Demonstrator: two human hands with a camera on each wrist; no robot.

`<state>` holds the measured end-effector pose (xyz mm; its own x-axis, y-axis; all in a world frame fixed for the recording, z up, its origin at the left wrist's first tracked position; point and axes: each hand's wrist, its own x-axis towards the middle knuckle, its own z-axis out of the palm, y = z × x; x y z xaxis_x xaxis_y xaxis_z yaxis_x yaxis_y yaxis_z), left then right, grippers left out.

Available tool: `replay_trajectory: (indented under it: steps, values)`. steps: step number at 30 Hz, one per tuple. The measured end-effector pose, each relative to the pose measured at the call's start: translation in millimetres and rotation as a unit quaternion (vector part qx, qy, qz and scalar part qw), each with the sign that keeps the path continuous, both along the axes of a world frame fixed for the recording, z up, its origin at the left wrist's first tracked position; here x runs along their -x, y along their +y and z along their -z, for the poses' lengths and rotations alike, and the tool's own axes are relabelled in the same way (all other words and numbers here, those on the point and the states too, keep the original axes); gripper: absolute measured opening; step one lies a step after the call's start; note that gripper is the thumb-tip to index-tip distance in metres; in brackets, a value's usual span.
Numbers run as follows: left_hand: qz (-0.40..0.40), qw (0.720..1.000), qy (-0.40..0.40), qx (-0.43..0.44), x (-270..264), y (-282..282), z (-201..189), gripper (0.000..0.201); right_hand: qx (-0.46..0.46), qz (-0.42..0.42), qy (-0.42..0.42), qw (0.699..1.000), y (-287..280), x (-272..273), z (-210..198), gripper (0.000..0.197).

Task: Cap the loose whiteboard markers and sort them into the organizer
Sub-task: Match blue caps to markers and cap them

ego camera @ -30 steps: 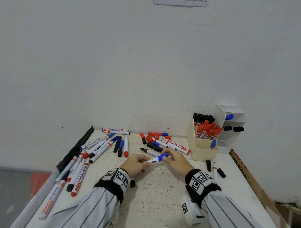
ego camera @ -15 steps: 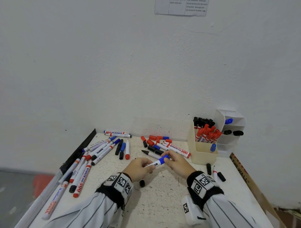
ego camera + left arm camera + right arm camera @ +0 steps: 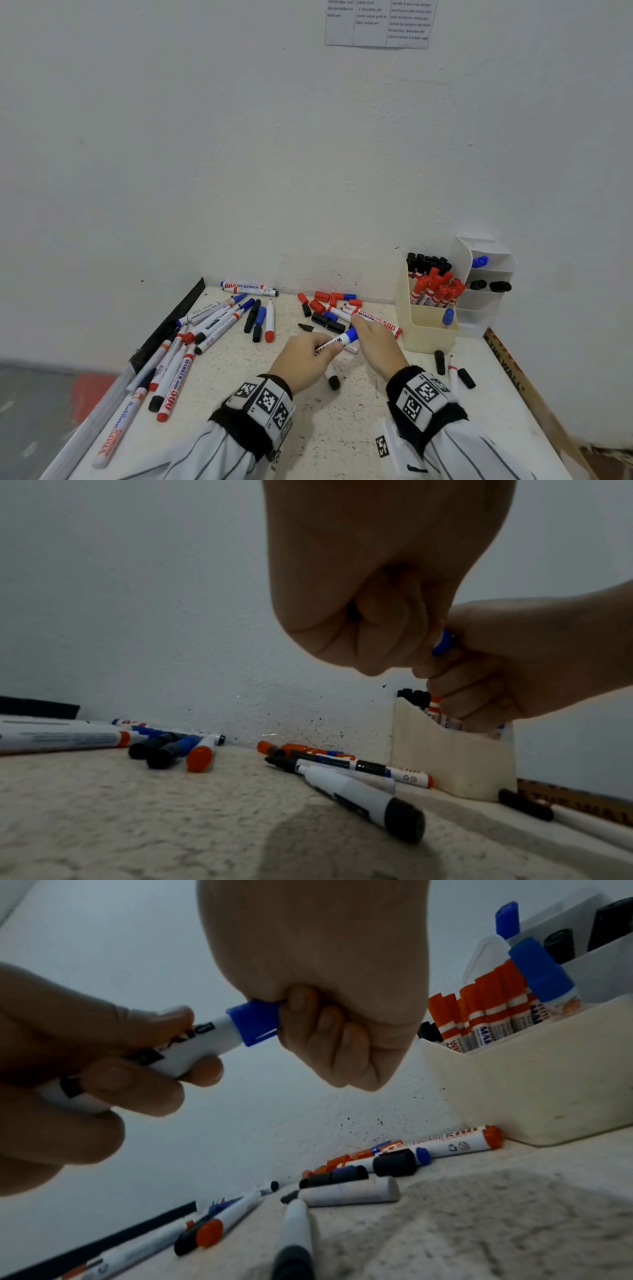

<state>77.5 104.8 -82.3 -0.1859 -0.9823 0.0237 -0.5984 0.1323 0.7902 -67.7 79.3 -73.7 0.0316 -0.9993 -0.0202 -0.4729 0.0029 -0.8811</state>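
Head view: white-barrelled marker with blue cap held between both hands above white speckled table, at 9 o'clock from cream plastic organizer. Compared with a second ago, hands lifted slightly, cap kept seated; capping judged done, sorting is next.

Left wrist view: left hand clenched round barrel; only blue cap visible.

Right wrist view: right hand grasping blue cap, flush on barrel.

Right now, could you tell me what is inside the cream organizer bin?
The cream organizer bin holds red-capped markers standing upright, black-capped ones behind them and one blue-capped marker in front. Its wall hides their lower barrels and the bottom.
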Motion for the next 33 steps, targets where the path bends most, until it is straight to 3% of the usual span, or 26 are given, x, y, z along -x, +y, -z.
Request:
replay_trajectory:
  steps: [6, 12, 15, 18, 21, 23, 26, 29, 31, 33]
  values:
    - [0.011, 0.983, 0.143, -0.111, 5.9, 11.7, -15.3, 0.034, 0.038, -0.003, -0.008, 0.999, 3.4, -1.1, -9.3, 0.033]
    - [0.005, 0.93, 0.261, -0.26, 8.7, 23.5, -22.7, 0.038, 0.015, -0.041, -0.091, 0.995, 8.7, -1.5, -9.3, 0.029]
    - [0.001, 0.916, 0.282, -0.285, 9.8, 25.1, -24.0, 0.038, 0.017, -0.065, -0.097, 0.993, 10.0, 1.6, -11.3, 0.032]
    - [-0.005, 0.946, 0.22, -0.238, 12.6, 24.2, -25.3, 0.038, 0.031, -0.066, -0.013, 0.997, 7.5, 5.9, -8.2, 0.031]
    - [-0.014, 0.985, 0.091, -0.146, 16.1, 20.6, -24.0, 0.038, 0.025, -0.049, 0.028, 0.998, 6.3, 12.0, -1.6, 0.034]
    - [-0.019, 0.997, -0.008, -0.076, 19.1, 18.0, -20.1, 0.037, 0.022, -0.038, 0.033, 0.998, 6.3, 16.1, 1.5, 0.036]
    - [-0.024, 0.986, -0.164, 0.023, 22.9, 16.6, -13.5, 0.039, 0.017, -0.022, 0.03, 0.999, 6.6, 18.7, 4.1, 0.037]
    - [-0.019, 0.949, -0.295, 0.107, 22.7, 18.2, -12.5, 0.039, -0.004, -0.01, 0.035, 0.999, 5.8, 18.5, 3.7, 0.038]
    - [-0.015, 0.942, -0.308, 0.133, 21.7, 18.0, -13.5, 0.04, -0.018, -0.013, 0.022, 1.0, 5.4, 16.1, 1.3, 0.037]
    - [-0.017, 0.953, -0.273, 0.126, 20.7, 14.0, -15.2, 0.04, -0.017, -0.016, 0.011, 1.0, 5.2, 14.1, -4.9, 0.035]
